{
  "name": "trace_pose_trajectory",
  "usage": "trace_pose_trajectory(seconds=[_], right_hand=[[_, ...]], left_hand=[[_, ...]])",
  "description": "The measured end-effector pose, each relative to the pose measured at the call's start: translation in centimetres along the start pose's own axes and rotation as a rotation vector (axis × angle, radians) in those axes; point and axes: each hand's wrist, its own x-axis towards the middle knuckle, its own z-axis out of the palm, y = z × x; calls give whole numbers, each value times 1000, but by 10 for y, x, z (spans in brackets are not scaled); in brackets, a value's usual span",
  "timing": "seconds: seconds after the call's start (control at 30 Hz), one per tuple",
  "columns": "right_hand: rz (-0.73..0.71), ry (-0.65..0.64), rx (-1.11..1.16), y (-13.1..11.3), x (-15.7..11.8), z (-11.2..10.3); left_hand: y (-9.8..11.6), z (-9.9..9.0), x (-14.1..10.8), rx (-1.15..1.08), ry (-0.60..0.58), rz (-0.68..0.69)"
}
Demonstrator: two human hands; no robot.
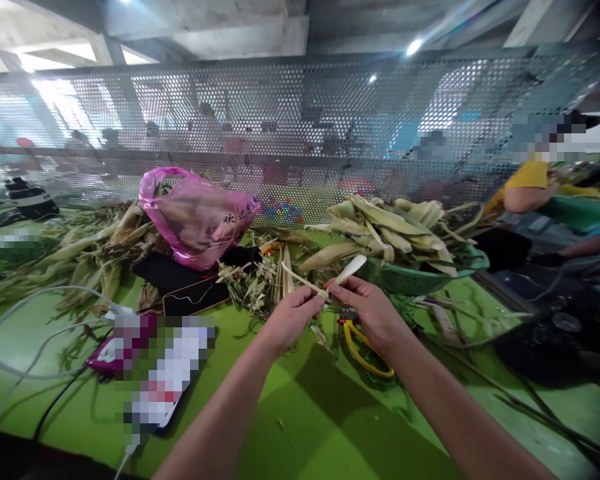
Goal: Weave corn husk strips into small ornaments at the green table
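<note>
Over the green table [280, 440], my left hand [293, 319] and my right hand [367, 307] meet with fingertips pinched on a pale corn husk strip [353, 267]. The strip crosses between them: a broad white end points up right, and a thin curled end rises up left. Yellow-handled scissors [353, 347] show directly under my right hand; whether its fingers touch them I cannot tell. Just beyond my left hand lies a heap of small husk scraps [260, 283].
A green basket [430, 280] heaped with dry corn husks [395, 227] stands at the right. Behind sit a pink plastic bag [200, 213] and a perforated metal screen [280, 120]. A phone [173, 380] and a purple power strip [123, 347] with cables lie left. A person in yellow [525, 180] works at far right.
</note>
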Motion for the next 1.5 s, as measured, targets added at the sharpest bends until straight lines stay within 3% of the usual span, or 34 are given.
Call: trace_pose_trajectory(seconds=[0.3,0.43,0.57,0.63,0.7,0.8,0.93,1.27,1.37,1.5], right_hand=[[-86,117,-92,3,2,3],[-73,69,-290,-5,1,-3],[-311,148,-752,-17,-2,-12],[-433,124,-839,-20,-5,-12],[-460,16,-837,-21,-7,-8],[-379,-57,-753,-17,-7,-2],[-267,-52,-569,-10,-6,2],[-435,44,-663,-3,-9,13],[-442,48,-666,-5,-8,11],[-473,102,-640,-11,-9,5]], left_hand=[[-3,5,1,-2,-81,54],[0,4,-1,77,-80,58],[-1,3,0,249,-17,47],[-3,4,1,329,-1,59],[-4,6,1,366,-16,77],[-6,10,1,353,-34,77],[-9,14,2,226,-31,71],[-7,15,-1,90,-104,-50],[-7,14,-1,45,-46,-74],[-8,10,1,-87,136,-123]])
